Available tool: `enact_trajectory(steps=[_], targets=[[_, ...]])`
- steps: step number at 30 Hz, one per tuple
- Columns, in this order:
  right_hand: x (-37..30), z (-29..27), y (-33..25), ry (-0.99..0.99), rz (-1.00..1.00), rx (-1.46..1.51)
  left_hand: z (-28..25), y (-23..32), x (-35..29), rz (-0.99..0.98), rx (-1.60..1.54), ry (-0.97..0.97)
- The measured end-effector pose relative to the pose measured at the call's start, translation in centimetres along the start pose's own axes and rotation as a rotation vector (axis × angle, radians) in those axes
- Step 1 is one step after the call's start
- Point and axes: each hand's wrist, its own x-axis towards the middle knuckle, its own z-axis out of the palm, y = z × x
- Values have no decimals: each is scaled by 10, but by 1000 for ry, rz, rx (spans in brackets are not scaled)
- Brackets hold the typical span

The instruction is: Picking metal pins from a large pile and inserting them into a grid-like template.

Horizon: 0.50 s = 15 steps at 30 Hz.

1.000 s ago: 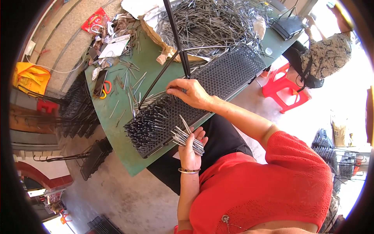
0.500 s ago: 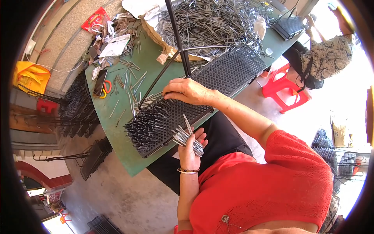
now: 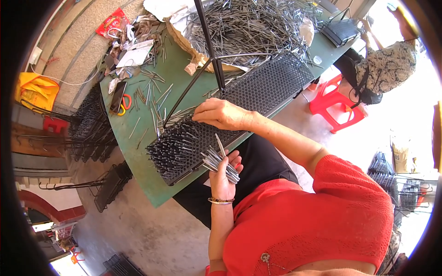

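Note:
My left hand (image 3: 224, 177), with bangles at the wrist, is closed around a bundle of thin grey metal rods (image 3: 212, 162). One rod sticks up from the bunch, close to the thumb. A long black perforated rack (image 3: 271, 80) lies along the table edge in front of me. Its left end is packed with upright rods (image 3: 172, 152); the holes farther right stand bare. Over the border of the filled part, my right hand (image 3: 221, 114) has its fingertips pressed together in a pinch. Whatever sits between those fingertips is too small or hidden to make out.
A large heap of loose rods (image 3: 248, 30) covers the far side of the green table (image 3: 138, 170). Scissors (image 3: 124, 105) and a phone (image 3: 118, 97) lie at the left. Black bars (image 3: 215, 60) rise from the rack. Another person (image 3: 386, 66) sits beyond a red stool (image 3: 336, 103).
My right hand has lowered slightly toward the rack, its fingers drawn closer together. My left hand has shifted a touch left, still gripping the bundle.

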Motion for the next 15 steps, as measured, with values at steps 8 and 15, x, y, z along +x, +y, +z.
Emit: enact_trajectory(steps=[8,15], targets=[[-13,-4,-32,168,355,201,1,1,-1,47,12,18],[-32,-10,-49,-156,723,467,17,4,-4,100,-21,14]])
